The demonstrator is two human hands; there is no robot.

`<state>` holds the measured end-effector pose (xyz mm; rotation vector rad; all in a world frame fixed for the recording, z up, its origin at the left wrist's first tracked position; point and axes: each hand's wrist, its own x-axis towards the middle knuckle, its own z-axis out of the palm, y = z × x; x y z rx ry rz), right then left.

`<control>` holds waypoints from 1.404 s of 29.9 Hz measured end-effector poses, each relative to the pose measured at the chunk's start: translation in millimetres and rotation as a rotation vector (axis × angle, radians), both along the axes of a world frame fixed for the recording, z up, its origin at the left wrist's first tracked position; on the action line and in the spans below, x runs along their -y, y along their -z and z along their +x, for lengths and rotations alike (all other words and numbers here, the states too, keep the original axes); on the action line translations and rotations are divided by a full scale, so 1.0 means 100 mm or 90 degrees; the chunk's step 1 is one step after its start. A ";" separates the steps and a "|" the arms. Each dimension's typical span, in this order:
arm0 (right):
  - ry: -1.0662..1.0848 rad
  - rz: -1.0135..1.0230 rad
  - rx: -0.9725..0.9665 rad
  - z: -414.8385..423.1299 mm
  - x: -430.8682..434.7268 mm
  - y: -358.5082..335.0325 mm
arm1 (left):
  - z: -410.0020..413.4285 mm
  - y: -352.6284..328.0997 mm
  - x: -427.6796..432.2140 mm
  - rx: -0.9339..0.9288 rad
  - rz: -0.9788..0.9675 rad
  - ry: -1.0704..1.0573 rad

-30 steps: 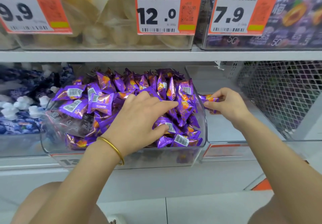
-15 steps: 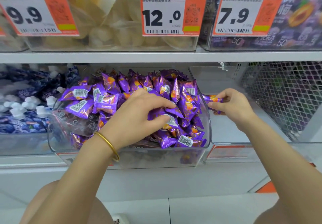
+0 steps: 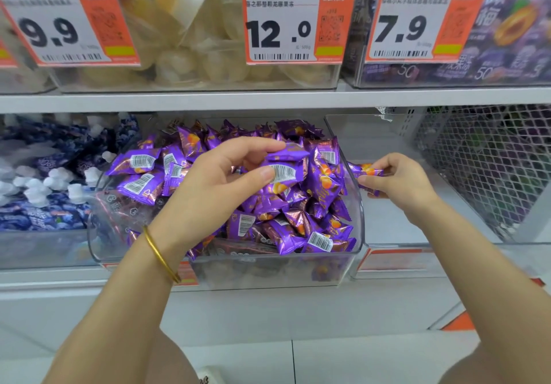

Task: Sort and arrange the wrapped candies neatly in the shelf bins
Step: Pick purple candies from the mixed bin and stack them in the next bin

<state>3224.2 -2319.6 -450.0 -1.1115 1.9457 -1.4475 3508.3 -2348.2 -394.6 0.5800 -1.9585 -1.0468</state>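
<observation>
Both hands grip purple candies: left hand (image 3: pixel 220 180) over bin (image 3: pixel 268 267), right hand (image 3: pixel 396 182) beside.

Left hand (image 3: pixel 214 183) pinches purple candies (image 3: pixel 283 168) over the bin (image 3: pixel 268 267); right hand (image 3: pixel 399 183) grips another.

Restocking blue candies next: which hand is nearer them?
Left. The left hand grips purple candies one bin right of the blue candies; the right hand is farther right.

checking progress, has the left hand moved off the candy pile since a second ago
Yes. The left hand lifted up from the purple candy pile, away from the clear bin's front lip, now pinching wrapped candies.
</observation>
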 end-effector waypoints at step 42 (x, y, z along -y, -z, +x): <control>-0.015 0.171 -0.231 -0.50 1.16 0.68 | -0.84 0.19 0.29 0.124 -0.321 -0.207</control>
